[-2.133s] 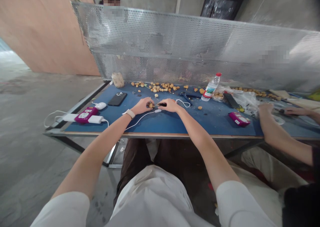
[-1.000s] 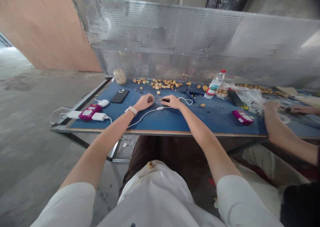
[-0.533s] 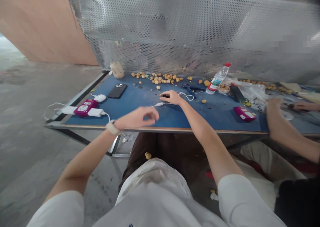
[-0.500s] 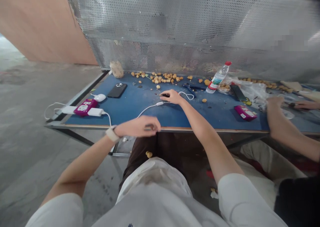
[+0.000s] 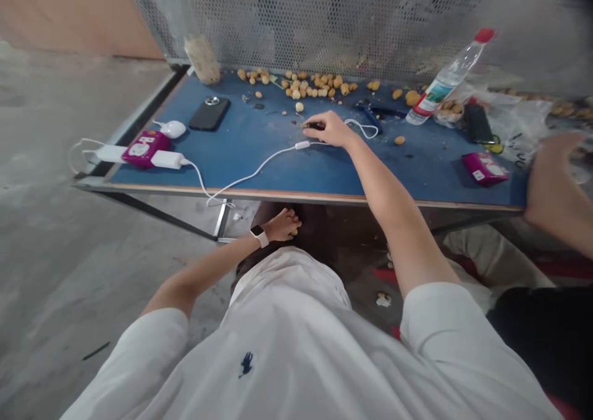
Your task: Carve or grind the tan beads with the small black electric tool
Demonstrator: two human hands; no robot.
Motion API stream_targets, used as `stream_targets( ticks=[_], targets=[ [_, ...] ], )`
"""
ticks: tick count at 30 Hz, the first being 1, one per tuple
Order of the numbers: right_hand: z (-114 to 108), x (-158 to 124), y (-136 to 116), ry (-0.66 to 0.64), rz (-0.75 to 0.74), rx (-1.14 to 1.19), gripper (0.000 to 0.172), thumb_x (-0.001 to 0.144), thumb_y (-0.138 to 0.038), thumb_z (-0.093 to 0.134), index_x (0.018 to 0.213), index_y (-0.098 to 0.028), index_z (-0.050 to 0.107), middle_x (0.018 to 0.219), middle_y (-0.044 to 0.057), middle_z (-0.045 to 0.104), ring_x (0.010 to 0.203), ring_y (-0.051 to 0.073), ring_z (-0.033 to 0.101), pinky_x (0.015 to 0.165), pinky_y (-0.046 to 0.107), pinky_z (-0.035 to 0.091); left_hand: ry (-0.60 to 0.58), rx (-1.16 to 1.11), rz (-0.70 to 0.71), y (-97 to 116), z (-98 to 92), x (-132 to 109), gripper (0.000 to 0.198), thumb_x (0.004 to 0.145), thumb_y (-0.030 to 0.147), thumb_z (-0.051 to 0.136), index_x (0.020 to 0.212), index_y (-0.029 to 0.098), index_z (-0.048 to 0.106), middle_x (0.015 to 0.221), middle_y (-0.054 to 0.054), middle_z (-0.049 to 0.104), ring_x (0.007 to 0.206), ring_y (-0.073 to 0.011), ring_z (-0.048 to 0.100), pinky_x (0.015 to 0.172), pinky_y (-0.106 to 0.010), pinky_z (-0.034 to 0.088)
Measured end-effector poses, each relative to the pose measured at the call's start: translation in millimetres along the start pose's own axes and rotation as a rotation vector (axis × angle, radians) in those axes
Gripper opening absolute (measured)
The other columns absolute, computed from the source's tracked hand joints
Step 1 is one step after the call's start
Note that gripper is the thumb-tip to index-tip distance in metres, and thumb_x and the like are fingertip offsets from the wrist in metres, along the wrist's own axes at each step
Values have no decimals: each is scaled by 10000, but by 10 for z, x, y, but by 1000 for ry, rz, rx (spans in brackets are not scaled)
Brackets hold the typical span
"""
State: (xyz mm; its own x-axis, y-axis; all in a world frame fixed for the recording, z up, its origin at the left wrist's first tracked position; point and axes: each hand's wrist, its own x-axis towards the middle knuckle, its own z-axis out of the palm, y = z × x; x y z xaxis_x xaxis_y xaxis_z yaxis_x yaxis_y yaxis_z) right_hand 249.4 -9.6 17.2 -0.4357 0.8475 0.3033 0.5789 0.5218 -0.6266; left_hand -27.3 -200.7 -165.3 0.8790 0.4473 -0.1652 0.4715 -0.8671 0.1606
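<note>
My left hand (image 5: 283, 224), with a watch on its wrist, is down at my lap below the table edge. Its fingers are curled over a small round yellow-brown fruit (image 5: 294, 231), only part of which shows. On the blue table (image 5: 259, 160), my right hand (image 5: 331, 129) is closed around a small dark tool (image 5: 315, 125) with a thin tip pointing left; its exact kind is hidden by the fingers. A white cable (image 5: 269, 159) with an inline piece passes just under that hand. One loose fruit (image 5: 299, 107) lies a little beyond the tip.
Several similar fruits (image 5: 319, 86) line the mesh panel. A phone (image 5: 210, 113), a purple box (image 5: 147, 148) with white plugs and a cloudy jar (image 5: 202, 60) stand left. Toward the right are a water bottle (image 5: 445, 86), another purple box (image 5: 485, 168) and a co-worker's arm (image 5: 558, 191).
My left hand has dropped from the table edge to my lap and closed over the fruit there. The right hand stays on the table with its tool. My view has tilted down.
</note>
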Motion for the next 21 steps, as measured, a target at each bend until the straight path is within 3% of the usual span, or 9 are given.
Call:
stream_targets(
  ticks=[4,7,10,13,15,18,21],
  targets=[
    [-7,-8,5,2,7,9,609,999,-753,892,1257,-202,907,1115,109,892,1042,327,794,989,510,658,3,-2,-47,65,62,79,220,1011,206,742,1204,142,826,1127,-205,851,1269,-403,713,1135,-530,494],
    [-19,-12,15,0,0,19,651,980,-807,895,1255,-217,905,1088,96,895,1021,325,804,982,510,666,30,-88,-108,47,-7,26,259,1015,171,727,1260,134,802,1099,-193,851,1243,-393,757,1133,-524,534],
    [-31,-11,29,-1,-3,25,724,947,-880,893,1238,-217,910,1044,100,888,997,333,812,962,516,677,167,-275,-62,-8,-239,-206,389,991,143,752,1379,161,758,1346,-187,842,1274,-346,791,1157,-481,588],
    [-32,-5,38,3,-9,37,747,923,-900,903,1210,-210,904,1016,100,879,988,339,819,947,521,688,252,-464,105,7,-648,-614,412,999,156,787,1403,219,734,1363,-131,833,1186,-269,818,1067,-388,652],
    [-28,-3,35,7,-10,48,724,928,-881,909,1196,-209,898,1015,103,880,986,342,823,940,521,694,337,-475,155,63,-1010,-908,374,1014,168,794,1373,261,742,1329,-99,832,1172,-245,819,1051,-367,670],
    [-25,-2,26,9,-4,53,673,939,-851,910,1177,-221,893,1018,104,886,981,339,828,927,510,703,561,-376,123,119,-1632,-1229,281,1060,271,816,1334,302,761,1324,-70,822,1227,-249,815,1088,-395,693],
    [-22,1,34,21,-6,61,654,937,-835,909,1166,-222,890,1003,101,881,973,335,827,901,494,705,807,-234,72,24,-2240,-1291,277,1101,475,841,1338,360,755,1286,-27,801,1233,-251,802,1087,-451,711]
  ],
)
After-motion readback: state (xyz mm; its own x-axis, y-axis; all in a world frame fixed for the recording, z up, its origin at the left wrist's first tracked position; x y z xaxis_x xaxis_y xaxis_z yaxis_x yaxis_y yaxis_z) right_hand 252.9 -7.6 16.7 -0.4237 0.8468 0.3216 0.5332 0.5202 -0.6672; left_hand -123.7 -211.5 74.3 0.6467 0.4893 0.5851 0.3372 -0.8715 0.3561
